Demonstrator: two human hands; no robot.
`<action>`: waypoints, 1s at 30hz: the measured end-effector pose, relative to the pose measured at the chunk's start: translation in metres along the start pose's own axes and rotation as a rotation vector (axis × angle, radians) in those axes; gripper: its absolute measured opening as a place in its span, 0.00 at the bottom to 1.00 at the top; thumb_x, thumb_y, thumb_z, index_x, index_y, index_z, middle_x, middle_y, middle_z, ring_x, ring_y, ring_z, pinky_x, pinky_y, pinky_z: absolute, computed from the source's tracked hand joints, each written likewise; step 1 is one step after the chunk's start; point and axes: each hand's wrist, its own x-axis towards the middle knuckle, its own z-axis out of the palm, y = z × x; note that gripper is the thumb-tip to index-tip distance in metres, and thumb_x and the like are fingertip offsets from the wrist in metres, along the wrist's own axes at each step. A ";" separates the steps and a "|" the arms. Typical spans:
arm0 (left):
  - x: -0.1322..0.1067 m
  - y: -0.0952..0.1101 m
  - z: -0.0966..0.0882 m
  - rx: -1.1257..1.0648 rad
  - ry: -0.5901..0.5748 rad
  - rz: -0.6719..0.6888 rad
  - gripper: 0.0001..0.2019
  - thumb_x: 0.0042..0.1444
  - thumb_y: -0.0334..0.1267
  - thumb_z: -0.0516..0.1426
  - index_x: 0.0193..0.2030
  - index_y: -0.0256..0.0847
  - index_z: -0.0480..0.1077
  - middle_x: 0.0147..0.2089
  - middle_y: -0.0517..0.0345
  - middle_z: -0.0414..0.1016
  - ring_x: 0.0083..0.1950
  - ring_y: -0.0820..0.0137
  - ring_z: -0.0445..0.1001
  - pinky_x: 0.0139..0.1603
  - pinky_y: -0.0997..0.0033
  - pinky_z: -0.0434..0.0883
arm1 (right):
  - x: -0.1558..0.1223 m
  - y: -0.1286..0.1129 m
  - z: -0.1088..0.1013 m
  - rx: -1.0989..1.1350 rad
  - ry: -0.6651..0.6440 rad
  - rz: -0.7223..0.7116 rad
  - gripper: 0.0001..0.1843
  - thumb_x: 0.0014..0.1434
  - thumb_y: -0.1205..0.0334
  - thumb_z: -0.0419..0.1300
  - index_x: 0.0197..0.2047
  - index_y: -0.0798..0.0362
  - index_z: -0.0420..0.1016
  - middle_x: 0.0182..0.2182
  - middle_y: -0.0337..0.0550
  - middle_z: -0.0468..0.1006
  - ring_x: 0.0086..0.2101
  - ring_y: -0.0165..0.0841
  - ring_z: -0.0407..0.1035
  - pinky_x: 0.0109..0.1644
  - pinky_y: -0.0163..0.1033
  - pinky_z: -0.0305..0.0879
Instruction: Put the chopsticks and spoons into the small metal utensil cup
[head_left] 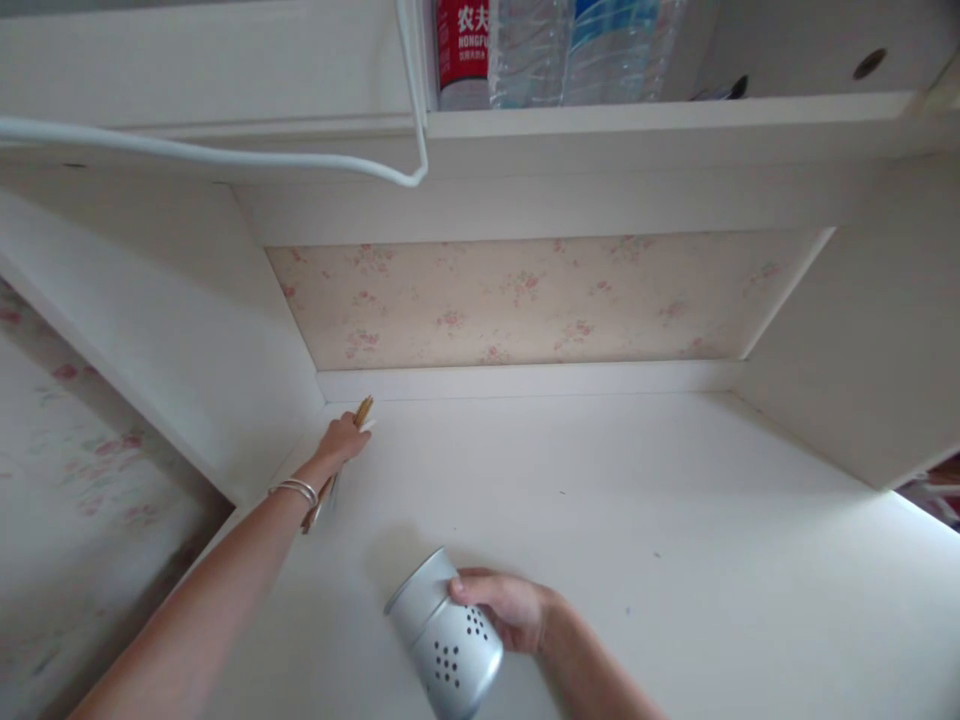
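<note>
My left hand (343, 442) is closed around a bundle of thin tan chopsticks (364, 410), close to the back left corner of the white surface. A white piece pokes out beside them, too small to name, and the bundle's lower ends show past the wrist. My right hand (510, 605) grips a silver metal utensil holder (431, 635) with round holes in its side, nearer to me. The holder is tilted, with its rim toward the upper left. What is inside it does not show.
Above the white countertop (600, 450) runs a shelf (637, 115) bearing a red-labelled bottle (463, 45) and clear plastic bottles (532, 50). A white cable (225, 155) hangs at upper left. Side panels (847, 330) and floral wallpaper (525, 300) enclose the space.
</note>
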 end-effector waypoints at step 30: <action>0.019 0.005 0.025 0.542 -0.089 0.588 0.11 0.61 0.41 0.54 0.48 0.44 0.71 0.43 0.46 0.75 0.47 0.59 0.75 0.49 0.64 0.67 | 0.000 -0.007 -0.003 -0.033 0.050 0.002 0.37 0.37 0.44 0.73 0.46 0.62 0.77 0.44 0.55 0.79 0.42 0.42 0.75 0.47 0.42 0.67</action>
